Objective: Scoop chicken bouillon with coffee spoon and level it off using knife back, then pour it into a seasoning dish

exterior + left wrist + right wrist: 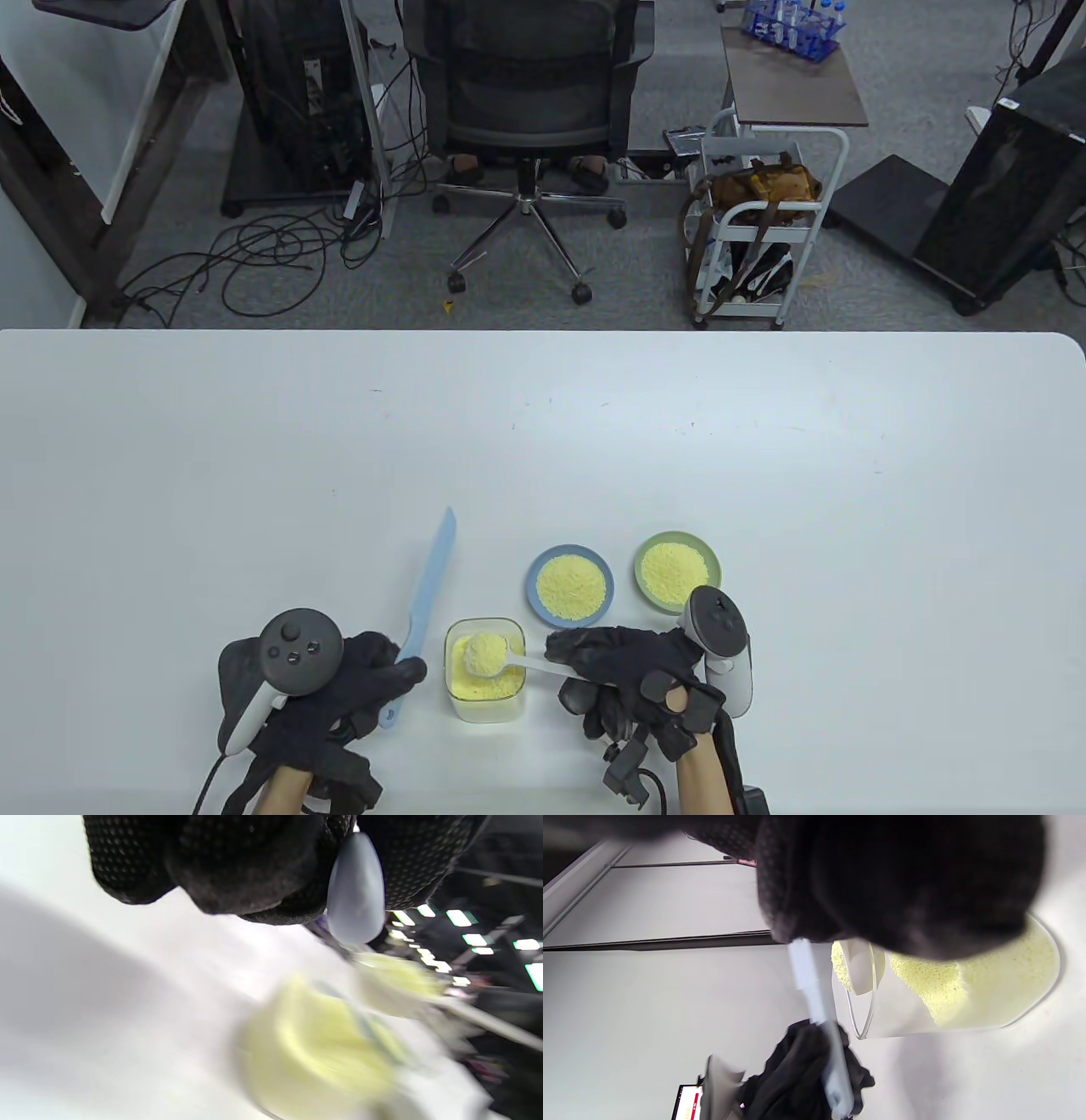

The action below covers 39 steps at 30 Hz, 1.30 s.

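Observation:
A clear square container (pixel 484 671) of yellow bouillon granules stands near the table's front edge. My right hand (pixel 632 675) pinches the handle of a white coffee spoon (pixel 496 658), whose bowl carries a heaped mound above the container (pixel 988 993). My left hand (pixel 339 679) grips the handle of a pale blue knife (pixel 428 594), blade pointing away, just left of the container. The knife's handle end (pixel 355 891) sticks out of the fist in the left wrist view; the blade (pixel 818 1014) shows in the right wrist view. A blue dish (pixel 569 583) and a green dish (pixel 678 571) both hold granules.
The white table (pixel 543 441) stretches wide beyond the dishes. Behind its far edge are an office chair (pixel 526 102), a white cart (pixel 755 221) and floor cables.

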### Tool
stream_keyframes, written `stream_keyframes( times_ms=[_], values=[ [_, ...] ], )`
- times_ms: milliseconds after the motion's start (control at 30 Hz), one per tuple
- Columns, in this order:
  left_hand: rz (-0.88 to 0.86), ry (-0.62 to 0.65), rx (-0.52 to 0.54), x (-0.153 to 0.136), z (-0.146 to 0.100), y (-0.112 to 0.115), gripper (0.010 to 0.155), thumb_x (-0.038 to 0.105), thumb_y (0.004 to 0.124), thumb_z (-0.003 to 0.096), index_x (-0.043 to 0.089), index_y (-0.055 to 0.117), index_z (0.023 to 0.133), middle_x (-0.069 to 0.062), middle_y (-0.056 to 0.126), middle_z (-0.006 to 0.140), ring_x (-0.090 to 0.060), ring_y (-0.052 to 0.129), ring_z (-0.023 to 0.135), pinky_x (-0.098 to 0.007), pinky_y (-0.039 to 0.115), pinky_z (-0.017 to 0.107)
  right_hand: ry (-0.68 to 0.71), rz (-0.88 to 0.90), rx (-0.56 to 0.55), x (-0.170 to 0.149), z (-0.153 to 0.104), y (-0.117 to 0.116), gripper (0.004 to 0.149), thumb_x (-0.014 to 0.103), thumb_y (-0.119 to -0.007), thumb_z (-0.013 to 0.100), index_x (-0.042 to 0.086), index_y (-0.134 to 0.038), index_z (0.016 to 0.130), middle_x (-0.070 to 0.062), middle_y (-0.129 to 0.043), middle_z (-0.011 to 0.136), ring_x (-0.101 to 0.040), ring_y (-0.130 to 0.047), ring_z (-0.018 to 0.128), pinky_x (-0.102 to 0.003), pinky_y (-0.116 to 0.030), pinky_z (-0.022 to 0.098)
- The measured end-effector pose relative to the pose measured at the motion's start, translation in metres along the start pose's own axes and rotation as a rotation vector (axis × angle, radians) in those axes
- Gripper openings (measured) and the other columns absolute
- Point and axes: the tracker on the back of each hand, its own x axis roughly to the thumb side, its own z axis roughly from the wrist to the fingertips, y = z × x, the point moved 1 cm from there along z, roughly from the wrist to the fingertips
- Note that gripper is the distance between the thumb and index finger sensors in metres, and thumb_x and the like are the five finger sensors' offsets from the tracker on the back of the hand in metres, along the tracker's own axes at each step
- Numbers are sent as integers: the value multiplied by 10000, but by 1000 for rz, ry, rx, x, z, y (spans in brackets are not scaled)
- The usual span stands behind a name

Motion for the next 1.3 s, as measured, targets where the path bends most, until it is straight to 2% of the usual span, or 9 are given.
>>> stream_keyframes(
  times_ms=[100,200,300,433,833,1300],
  values=[
    [-101,140,-171,18,-2,16,462,494,905,399,115,893,662,-91,991,406,-95,965,148,-397,842,353,-6,-4,-2,0,0,0,403,140,-739,420,-122,-752,725,-299,-923,290,58,-900,-122,-289,-919,59],
    [-63,152,-253,27,-2,32,462,494,904,401,113,893,662,-89,992,404,-92,965,146,-396,843,351,-1,-6,-6,0,-1,0,403,141,-738,420,-122,-752,725,-299,-924,291,58,-900,-122,-289,-919,60],
    [42,118,-231,29,-1,42,463,498,902,397,115,896,657,-85,994,396,-85,966,138,-390,848,344,5,-1,-11,1,-1,1,404,141,-738,420,-123,-751,725,-300,-923,292,57,-900,-121,-290,-919,61],
    [60,88,-230,26,2,44,458,497,901,399,115,899,651,-82,997,390,-79,969,131,-386,852,335,6,-9,-9,1,-1,1,404,140,-738,419,-127,-748,722,-302,-922,292,56,-900,-122,-290,-919,61],
    [65,26,-253,15,3,32,458,494,903,400,114,898,655,-86,997,394,-80,971,135,-386,851,342,38,17,-5,4,-3,4,406,140,-738,418,-132,-747,720,-306,-921,292,55,-901,-121,-292,-919,61],
    [48,-8,-219,3,2,14,455,487,905,404,111,896,660,-92,993,400,-89,967,143,-393,844,353,52,34,3,5,-5,6,407,143,-737,420,-130,-746,721,-301,-923,295,57,-901,-119,-291,-919,64]
  ],
)
